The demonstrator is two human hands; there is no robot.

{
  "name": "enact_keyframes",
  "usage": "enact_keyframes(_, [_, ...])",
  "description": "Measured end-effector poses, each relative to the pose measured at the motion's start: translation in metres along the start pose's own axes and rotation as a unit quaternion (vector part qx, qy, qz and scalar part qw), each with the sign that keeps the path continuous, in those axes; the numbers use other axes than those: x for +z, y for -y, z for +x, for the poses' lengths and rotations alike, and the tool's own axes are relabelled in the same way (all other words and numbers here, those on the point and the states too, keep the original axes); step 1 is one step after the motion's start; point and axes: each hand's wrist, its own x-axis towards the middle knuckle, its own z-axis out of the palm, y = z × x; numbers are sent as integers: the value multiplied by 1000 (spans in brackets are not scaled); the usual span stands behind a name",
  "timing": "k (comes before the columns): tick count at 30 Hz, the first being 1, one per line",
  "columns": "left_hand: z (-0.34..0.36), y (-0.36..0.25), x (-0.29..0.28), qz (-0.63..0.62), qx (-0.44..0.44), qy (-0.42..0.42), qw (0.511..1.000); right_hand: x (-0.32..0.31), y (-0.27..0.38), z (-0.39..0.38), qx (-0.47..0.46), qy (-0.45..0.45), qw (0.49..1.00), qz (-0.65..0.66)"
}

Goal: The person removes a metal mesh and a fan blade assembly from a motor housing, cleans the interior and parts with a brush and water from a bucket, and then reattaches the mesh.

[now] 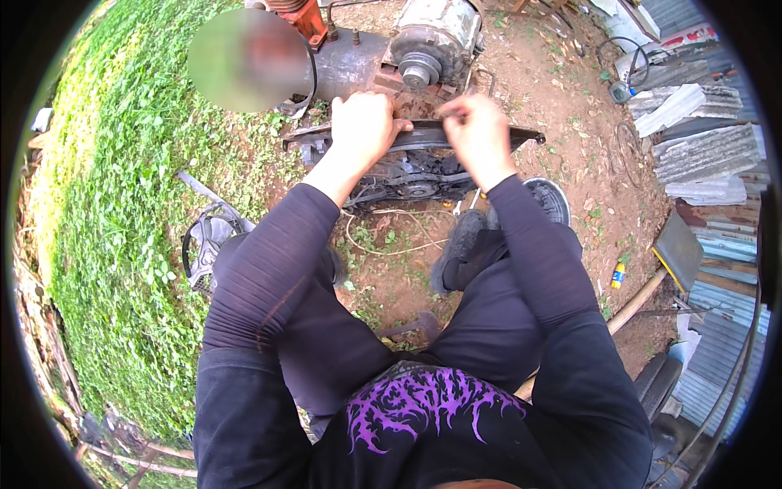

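My left hand is closed on a long dark metal bar lying crosswise in front of me, its thumb along the top. My right hand is at the bar's right part, fingertips pinched near the upper edge; what they hold is too small to make out. Beneath the bar sits a grimy black mechanical assembly with rods and housings. Just beyond my hands stands a worn electric motor with a pulley, beside a rusty grey tank and an orange compressor head.
A black frame-like part lies left on grass. A pale cord loops between my shoes. A round container sits by my right shoe. Rightward are broken corrugated sheets, a yellow bottle and a wooden pole.
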Motion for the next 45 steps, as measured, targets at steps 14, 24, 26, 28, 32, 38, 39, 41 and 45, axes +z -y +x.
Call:
enact_keyframes(14, [2,-1,-23,8,17,66,998,17,-9,-26,-49,28,996,-72])
enact_keyframes(24, [1,28,-40,49,-34,138,989,-29,-18,-15,90,113,989,-35])
enact_keyframes(26, [2,39,-50,18,-62,153,986,-16,-7,-14,-2,111,987,-120])
enact_keyframes(28, [1,47,-52,27,-61,136,988,12,10,-15,-112,102,974,-166])
enact_keyframes(32, [-3,56,-49,8,-70,120,990,80,62,-26,-208,121,955,-170])
enact_keyframes(38, [-5,62,-48,-49,-70,118,989,25,13,-20,-126,126,955,-239])
enact_keyframes(39, [-7,66,-48,-46,-67,122,989,-1,22,-9,-55,207,940,-266])
enact_keyframes(41, [-7,73,-44,-39,-59,119,990,-21,21,0,21,279,921,-270])
enact_keyframes(45, [0,55,-50,-17,-58,133,989,52,30,-19,-226,80,946,-219])
